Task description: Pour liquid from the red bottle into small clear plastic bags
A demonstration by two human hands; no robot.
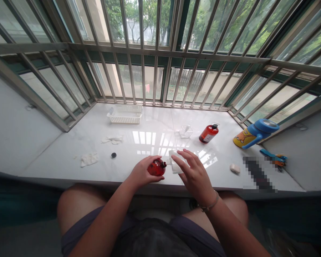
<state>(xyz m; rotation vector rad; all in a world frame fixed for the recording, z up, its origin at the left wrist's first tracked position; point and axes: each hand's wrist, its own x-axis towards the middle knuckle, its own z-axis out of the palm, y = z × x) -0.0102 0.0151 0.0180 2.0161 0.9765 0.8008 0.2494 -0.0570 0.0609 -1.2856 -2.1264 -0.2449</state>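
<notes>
1. We see a round red bottle over the near edge of the ledge, tilted so that its dark neck points right.
2. Our left hand has that bottle in its grip, fingers curled round the far side and thumb along the near side.
3. Opposite its neck we see a clear bottle, lying on its side in the air with its threaded neck facing left. The two necks are very close; we cannot tell whether they touch.
4. Our right hand holds the clear bottle, its fingers partly spread and bent over the far side, thumb beneath. A bracelet circles the wrist.
5. Left of the hands, we find a small black cap, a folded white cloth and, farther back, a crumpled pale wrap.
6. Beyond them stands a white perforated basket.
7. Behind the right hand we see a clear square container and a labelled red bottle with a black top.
8. Farther right are a blue and yellow jug, a small whitish object and a blue and orange strap.
9. Everything rests on a white glossy ledge below barred windows.
</notes>
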